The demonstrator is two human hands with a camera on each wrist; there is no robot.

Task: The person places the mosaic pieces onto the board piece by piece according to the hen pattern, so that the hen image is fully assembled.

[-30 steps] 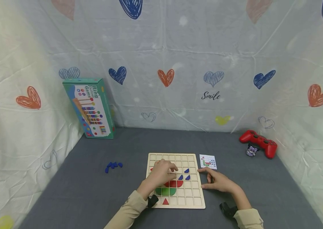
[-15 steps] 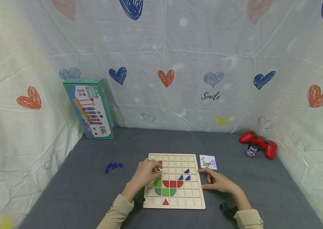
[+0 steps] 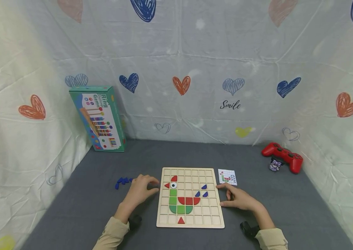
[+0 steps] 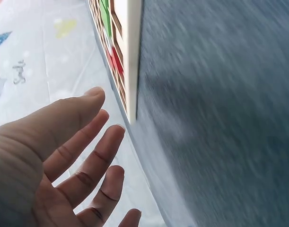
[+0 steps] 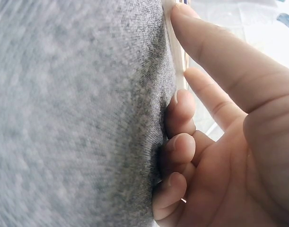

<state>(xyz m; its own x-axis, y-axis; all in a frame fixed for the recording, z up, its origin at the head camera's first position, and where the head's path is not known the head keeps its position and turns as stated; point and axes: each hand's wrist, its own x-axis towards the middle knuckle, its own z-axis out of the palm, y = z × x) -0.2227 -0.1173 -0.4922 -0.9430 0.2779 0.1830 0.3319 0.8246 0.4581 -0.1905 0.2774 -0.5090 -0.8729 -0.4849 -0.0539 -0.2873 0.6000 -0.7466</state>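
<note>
A wooden grid board (image 3: 210,211) lies on the table, bearing red, green and blue pieces in the squares. A white disc with a black dot (image 3: 173,185) sits near its upper left, beside a small red triangle (image 3: 167,185). My left hand (image 3: 140,191) is off the board's left edge, thumb and fingers apart, holding nothing; the left wrist view shows its fingers (image 4: 94,165) loosely bent. Several blue pieces (image 3: 122,181) lie just beyond it, partly covered. My right hand (image 3: 240,198) touches the board's right edge with thumb and forefinger; its other fingers (image 5: 177,151) are curled against the cloth.
A small printed pattern card (image 3: 227,177) lies by the board's upper right corner. At the back left stands a green game box (image 3: 101,119). A red game controller (image 3: 284,156) rests at the far right, against a small dark figure (image 3: 275,164).
My left hand has moved left off the board to its left side, leaving the white disc in a square beside the red triangle. The right hand has stayed at the board's edge.
</note>
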